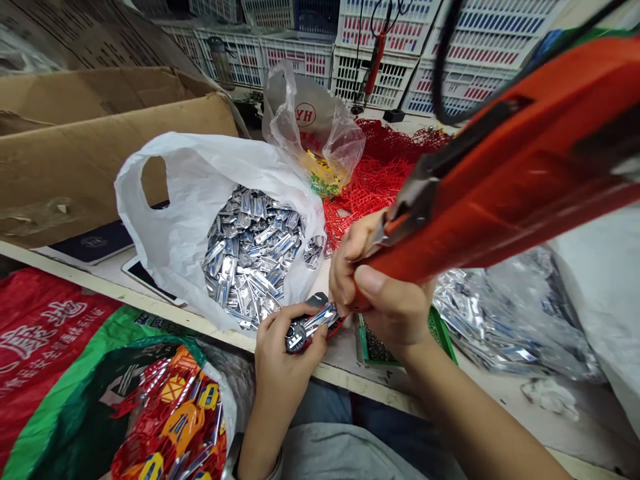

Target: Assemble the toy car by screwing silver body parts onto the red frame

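My right hand (383, 283) is wrapped round the front end of a large red electric screwdriver (515, 170), which slants down from the upper right. Its tip is hidden behind my fingers. At the table's front edge, my left hand (287, 353) grips a small black plastic part with a silver-and-blue metal strip (319, 320) on it. The screwdriver's nose end meets this part, though the contact is covered. Just beyond my left hand, a white plastic bag (173, 180) lies open, full of silver metal strips (255, 247). Under my right wrist sits a green tray (443, 333) of tiny dark pieces, probably screws.
Below the table edge at left, a bag holds orange, red and yellow plastic pieces (183, 423). A cardboard box (115, 153) stands back left. Red plastic lattice pieces (370, 187) and a clear bag (305, 127) lie behind. Wrapped metal strips (515, 320) are at right; crates (380, 73) line the back.
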A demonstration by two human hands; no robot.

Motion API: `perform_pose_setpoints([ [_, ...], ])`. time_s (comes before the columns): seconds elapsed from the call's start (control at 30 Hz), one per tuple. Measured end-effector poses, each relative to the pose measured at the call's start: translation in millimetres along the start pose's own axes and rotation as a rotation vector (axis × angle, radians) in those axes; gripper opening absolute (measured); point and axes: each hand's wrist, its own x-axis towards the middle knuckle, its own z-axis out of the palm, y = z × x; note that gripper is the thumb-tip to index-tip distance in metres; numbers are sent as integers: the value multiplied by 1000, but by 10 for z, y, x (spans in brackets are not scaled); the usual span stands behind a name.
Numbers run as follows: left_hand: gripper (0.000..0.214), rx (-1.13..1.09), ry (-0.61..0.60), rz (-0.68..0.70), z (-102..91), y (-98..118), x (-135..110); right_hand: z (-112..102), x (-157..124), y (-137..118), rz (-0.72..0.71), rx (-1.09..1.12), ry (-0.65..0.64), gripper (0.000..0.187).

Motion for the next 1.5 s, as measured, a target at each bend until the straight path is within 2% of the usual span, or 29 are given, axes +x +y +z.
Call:
perform_pose_setpoints([
  [0.1,16,21,34,28,12,22,16,11,10,29,30,19,-123,20],
  [0.2,17,19,9,48,6,18,13,7,-10,53,-2,29,-148,17],
  [0.27,17,17,-11,55,-6,0,4,-17,-30,30,-43,37,-98,18],
  [0.37,16,0,-21,30,-21,-45,-11,-149,-74,-104,-146,49,51,14],
  [0.53,14,-47,-34,-62,-6,-87,-34,-610,-279,-361,-242,-86,184,11],
  [0.63,12,-75,15,-125,21,-46,-48,-847,-460,-358,-264,-139,270,10],
  [0.77,13,-76,41,-172,16,24,-46,-1000,-618,-283,-265,-184,318,10],
  [0.93,12,-32,32,-144,-28,30,-21,-1048,-639,-282,-296,-189,350,12],
  [1.1,12,-15,2,-94,-39,-9,-19,-1074,-649,-272,-243,-167,333,11],
  [1.3,12,-33,53,-158,-9,53,-38,-1089,-656,-243,-259,-166,347,13],
  [1.4,12,-36,25,-141,-15,48,-32,-1020,-628,-348,-275,-155,360,11],
  [1.5,13,-29,21,-127,-27,15,-18,-847,-584,-516,-266,-141,379,9],
])
